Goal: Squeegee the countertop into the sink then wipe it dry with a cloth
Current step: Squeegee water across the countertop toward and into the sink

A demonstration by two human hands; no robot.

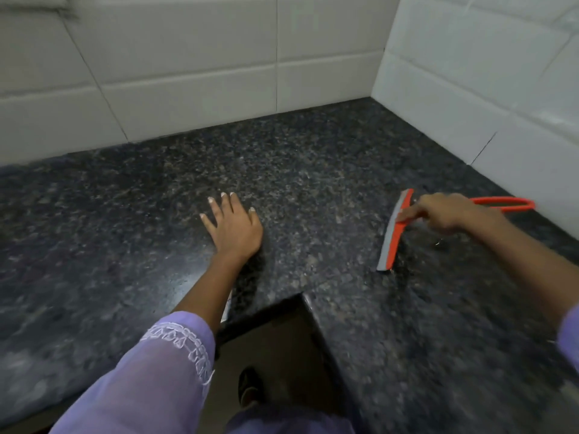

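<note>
An orange squeegee (pixel 395 233) with a grey rubber blade lies on the dark speckled granite countertop (pixel 313 170) at the right, its looped orange handle pointing toward the right wall. My right hand (pixel 445 214) is over the handle near the blade head, fingers curled round it. My left hand (pixel 233 225) rests flat on the counter in the middle, fingers spread and straight. No sink and no cloth are in view.
White tiled walls (pixel 194 73) close the counter at the back and the right, meeting in a corner. The counter is L-shaped; its inner front edge (pixel 300 296) drops to the floor, where a foot shows.
</note>
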